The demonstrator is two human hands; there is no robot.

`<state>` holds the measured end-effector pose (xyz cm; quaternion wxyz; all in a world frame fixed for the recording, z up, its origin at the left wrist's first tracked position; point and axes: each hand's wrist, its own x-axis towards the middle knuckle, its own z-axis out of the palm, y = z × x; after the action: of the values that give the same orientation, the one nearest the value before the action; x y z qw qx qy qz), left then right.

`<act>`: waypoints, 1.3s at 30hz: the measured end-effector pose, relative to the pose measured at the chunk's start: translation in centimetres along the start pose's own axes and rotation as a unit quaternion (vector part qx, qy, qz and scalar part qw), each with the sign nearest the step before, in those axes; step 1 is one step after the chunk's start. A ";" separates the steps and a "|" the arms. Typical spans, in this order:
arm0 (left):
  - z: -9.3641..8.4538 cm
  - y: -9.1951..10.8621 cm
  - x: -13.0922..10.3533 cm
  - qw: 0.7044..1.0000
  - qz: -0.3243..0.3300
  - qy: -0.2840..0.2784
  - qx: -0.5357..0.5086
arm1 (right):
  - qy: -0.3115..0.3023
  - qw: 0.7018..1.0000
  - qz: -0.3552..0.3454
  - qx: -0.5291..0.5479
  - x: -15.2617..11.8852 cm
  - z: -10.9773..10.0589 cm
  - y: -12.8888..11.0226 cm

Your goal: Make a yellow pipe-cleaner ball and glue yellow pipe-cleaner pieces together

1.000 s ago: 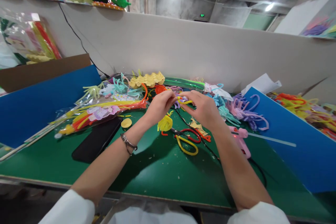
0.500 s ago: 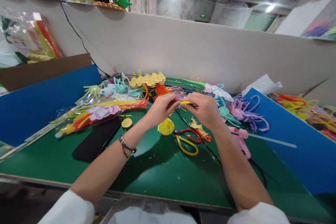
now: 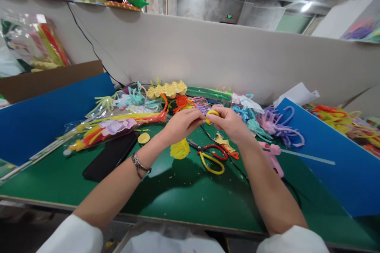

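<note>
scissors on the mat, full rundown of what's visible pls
The scissors lie flat on the green table, below and in front of both hands, untouched. One handle loop is red, the other yellow, plastic by the look; the yellow loop points toward the person. The dark blades point up-left toward the yellow fuzzy piece, and look nearly closed. A black cable runs past on their right. Orange pipe-cleaner scraps lie against the red loop.

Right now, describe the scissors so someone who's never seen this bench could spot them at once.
On the green table, look just below the right hand, beside the pink glue gun. The scissors lie flat there, blades pointing up-left. Nothing else nearby has one red and one yellow loop handle.
</note>
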<state>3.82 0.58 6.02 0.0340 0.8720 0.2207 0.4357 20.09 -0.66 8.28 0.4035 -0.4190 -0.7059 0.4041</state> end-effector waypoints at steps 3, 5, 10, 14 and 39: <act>0.5 0.3 0.1 0.994 -0.042 0.040 -0.098 | -0.039 0.987 0.056 0.147 0.2 0.6 0.2; 0.7 0.5 0.3 0.973 -0.110 0.053 -0.194 | -0.027 0.984 0.050 0.171 0.3 0.9 0.2; 1.1 0.8 0.9 0.855 -0.265 0.077 -0.439 | 0.100 0.989 -0.103 0.034 0.0 1.0 -0.2; 1.2 1.4 1.2 0.753 -0.313 0.089 -0.572 | 0.157 0.947 -0.213 -0.180 -0.5 0.5 -0.6; 2.8 0.9 0.9 0.938 -0.236 0.213 -0.141 | 0.098 0.831 -0.118 -0.534 -1.7 1.8 -2.4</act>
<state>6.73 0.53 5.20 0.2105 0.6678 0.3583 0.6175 18.41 -3.45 9.45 0.2283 -0.5198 -0.8129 -0.1300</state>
